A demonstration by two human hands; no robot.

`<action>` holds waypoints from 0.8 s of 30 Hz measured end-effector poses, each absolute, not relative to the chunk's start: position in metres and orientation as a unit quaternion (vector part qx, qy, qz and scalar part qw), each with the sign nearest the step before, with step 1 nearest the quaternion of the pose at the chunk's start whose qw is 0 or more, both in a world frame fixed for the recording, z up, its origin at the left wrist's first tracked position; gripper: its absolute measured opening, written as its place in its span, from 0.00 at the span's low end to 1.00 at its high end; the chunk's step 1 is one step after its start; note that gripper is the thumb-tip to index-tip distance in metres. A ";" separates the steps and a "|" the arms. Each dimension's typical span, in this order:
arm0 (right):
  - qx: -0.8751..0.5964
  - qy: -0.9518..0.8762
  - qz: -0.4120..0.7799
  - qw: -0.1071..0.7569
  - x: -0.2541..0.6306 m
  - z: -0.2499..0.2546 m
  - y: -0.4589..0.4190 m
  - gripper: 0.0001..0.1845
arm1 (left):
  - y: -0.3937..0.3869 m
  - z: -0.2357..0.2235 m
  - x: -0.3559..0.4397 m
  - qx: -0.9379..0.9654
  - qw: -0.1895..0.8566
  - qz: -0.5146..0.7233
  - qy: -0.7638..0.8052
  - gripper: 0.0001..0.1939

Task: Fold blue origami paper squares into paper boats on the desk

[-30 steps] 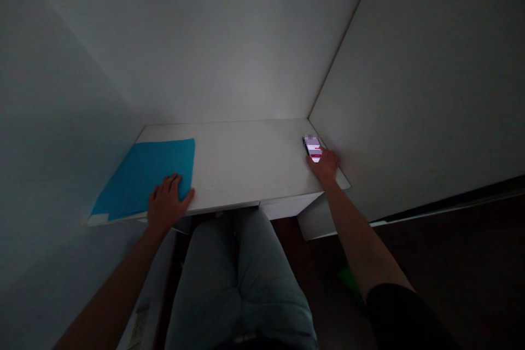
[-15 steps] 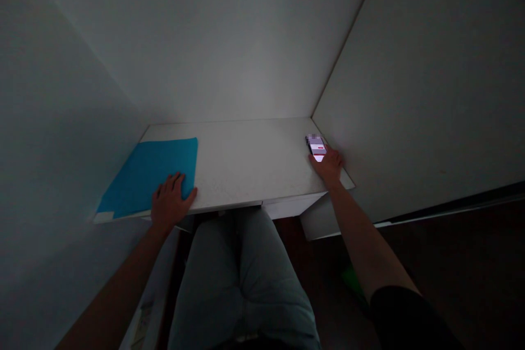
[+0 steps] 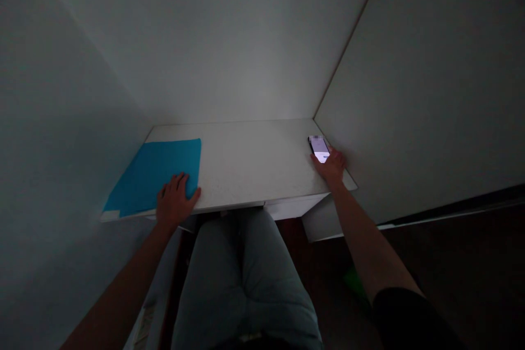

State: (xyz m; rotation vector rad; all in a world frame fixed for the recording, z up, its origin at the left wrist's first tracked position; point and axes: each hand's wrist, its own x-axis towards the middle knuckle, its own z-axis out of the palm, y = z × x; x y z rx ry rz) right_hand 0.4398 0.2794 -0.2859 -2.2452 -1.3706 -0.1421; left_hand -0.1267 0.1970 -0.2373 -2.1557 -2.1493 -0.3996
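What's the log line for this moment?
left hand: flat on blue sheet | right hand: at lit phone | both on white desk | seated

This looks like a dim corner of a home or small office. A narrow white laminate desk (image 3: 250,161) fits snugly between plain pale walls (image 3: 213,38), with a tall white cabinet panel (image 3: 430,93) on its right side. Dark wooden flooring (image 3: 451,251) runs below, and the person sits with knees under the desk.
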 end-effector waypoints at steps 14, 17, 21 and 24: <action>-0.672 -0.625 0.015 0.396 0.375 -0.265 0.146 0.27 | 0.198 -0.235 -0.121 -0.705 0.035 -0.143 -0.694 0.35; -0.667 -0.637 0.081 0.379 0.348 -0.290 0.060 0.23 | 0.197 -0.234 -0.120 -0.708 0.036 -0.153 -0.688 0.35; -0.726 -0.575 0.146 0.348 0.340 -0.336 -0.062 0.15 | 0.198 -0.234 -0.120 -0.708 0.027 -0.145 -0.690 0.38; -0.770 -0.487 0.191 0.366 0.350 -0.359 -0.140 0.12 | 0.200 -0.234 -0.121 -0.713 0.023 -0.144 -0.686 0.40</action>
